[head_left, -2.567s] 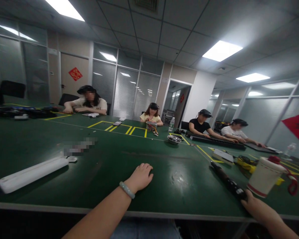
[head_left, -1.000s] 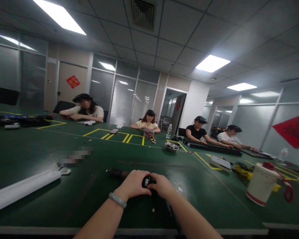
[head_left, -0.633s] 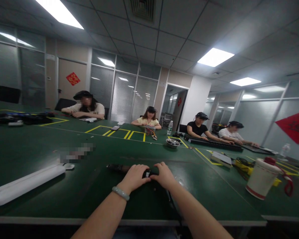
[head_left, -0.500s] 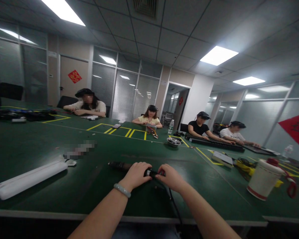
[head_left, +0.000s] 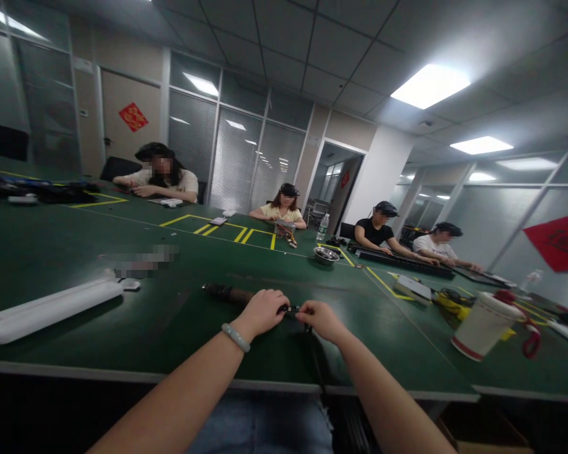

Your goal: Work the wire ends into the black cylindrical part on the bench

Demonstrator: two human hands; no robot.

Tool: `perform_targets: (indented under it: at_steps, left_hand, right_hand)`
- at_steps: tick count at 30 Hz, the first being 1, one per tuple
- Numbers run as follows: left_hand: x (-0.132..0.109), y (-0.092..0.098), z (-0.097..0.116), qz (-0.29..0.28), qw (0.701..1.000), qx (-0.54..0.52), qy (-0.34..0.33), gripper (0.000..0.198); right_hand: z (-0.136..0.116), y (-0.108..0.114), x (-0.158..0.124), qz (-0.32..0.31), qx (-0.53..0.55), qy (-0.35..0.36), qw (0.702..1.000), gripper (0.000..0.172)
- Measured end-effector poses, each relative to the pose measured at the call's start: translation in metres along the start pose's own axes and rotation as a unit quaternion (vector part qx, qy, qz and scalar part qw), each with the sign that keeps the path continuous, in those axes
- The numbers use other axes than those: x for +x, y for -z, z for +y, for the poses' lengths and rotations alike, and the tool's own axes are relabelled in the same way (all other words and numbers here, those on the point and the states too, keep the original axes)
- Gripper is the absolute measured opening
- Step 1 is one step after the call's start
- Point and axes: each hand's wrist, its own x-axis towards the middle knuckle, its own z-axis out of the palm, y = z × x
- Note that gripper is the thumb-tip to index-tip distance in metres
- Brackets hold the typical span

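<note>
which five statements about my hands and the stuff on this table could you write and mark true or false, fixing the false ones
1. The left hand holds a long, dark, cylindrical rod. True.
2. The right hand lies flat on the green table. False: it pinches a narrow dark piece at the rod's right end.
3. A smooth, pale green bangle circles the left wrist. True.
4. The long, white, oblong bar touches the rod. False: it lies apart, farther left.
5. The cream, cylindrical cup with a red lid stands right of both hands. True.
</note>
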Motion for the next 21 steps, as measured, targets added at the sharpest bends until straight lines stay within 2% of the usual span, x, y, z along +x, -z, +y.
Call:
perform_targets:
  at_steps: [2, 6, 11, 16, 21]
  left_hand:
    - [0.001, 0.001, 0.0, 0.003, 1.0, 0.007, 0.004, 0.02]
    - [0.002, 0.002, -0.003, -0.003, 1.0, 0.003, 0.015, 0.019]
    - [0.0, -0.001, -0.014, 0.014, 1.0, -0.009, 0.024, 0.021]
    - [-0.002, -0.004, -0.019, 0.034, 0.999, -0.008, 0.01, 0.021]
    - [-0.003, -0.002, -0.014, 0.04, 0.999, 0.004, 0.019, 0.018]
  right_hand:
    - [0.003, -0.003, 0.011, 0.01, 0.032, -0.007, 0.999, 0.02]
    - [0.007, -0.009, 0.028, -0.024, 0.058, -0.021, 0.998, 0.021]
    - [0.015, -0.02, 0.037, -0.025, 0.098, -0.032, 0.994, 0.023]
    - [0.024, -0.03, 0.032, 0.034, 0.129, -0.024, 0.991, 0.026]
    - [0.022, -0.033, 0.026, 0.083, 0.086, -0.013, 0.993, 0.022]
